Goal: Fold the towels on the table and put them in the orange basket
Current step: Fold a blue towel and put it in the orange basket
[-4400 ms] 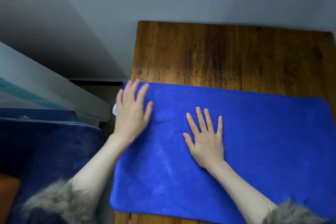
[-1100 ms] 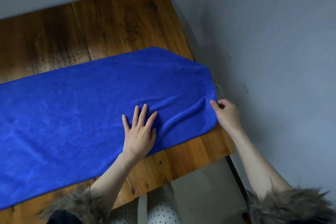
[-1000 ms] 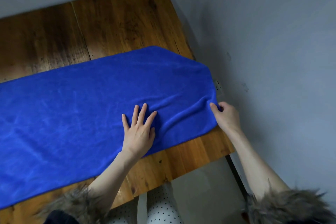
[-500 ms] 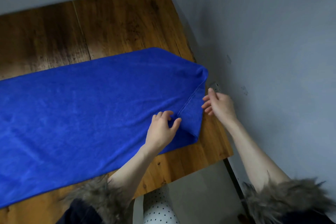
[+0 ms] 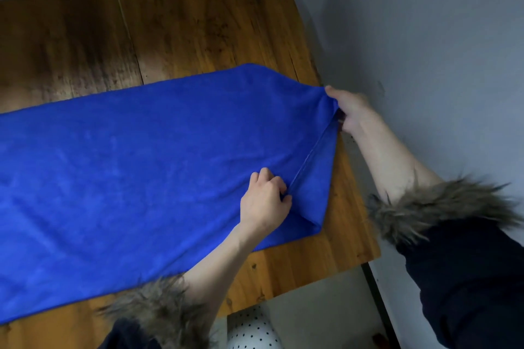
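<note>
Left hand (image 5: 265, 201) pinching closed on the hemmed end edge of the blue towel (image 5: 136, 173), toward five o'clock of the cloth, knuckles curled, thumb pressing the hem against the fingers. Right hand (image 5: 350, 110) gripping shut on the same edge at its far corner, toward two o'clock, lifting it off the wooden table (image 5: 192, 22) so the hem is running taut between both hands. Lying flat across the tabletop toward nine o'clock, running past the frame. Showing fur-trimmed dark sleeves (image 5: 442, 207) on both forearms. Standing at three o'clock, a grey wall (image 5: 439, 37), just beside the table edge.
</note>
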